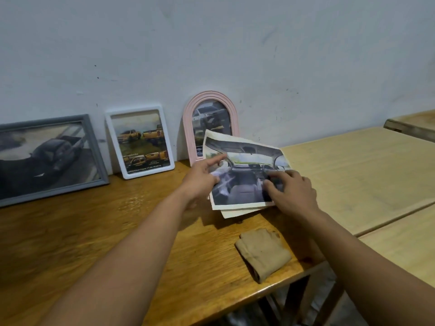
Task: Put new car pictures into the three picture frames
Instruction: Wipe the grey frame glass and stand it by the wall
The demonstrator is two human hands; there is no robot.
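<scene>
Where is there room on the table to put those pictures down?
The widest bare wood lies on the brown table, between the grey frame and the near edge, left of the left hand. The pale table on the right is also bare. It is crowded along the wall by the white frame and pink frame, and near the folded cloth.

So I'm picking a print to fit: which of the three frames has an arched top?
The pink frame, rightmost against the wall; the grey frame and white frame are plain rectangles.
</scene>
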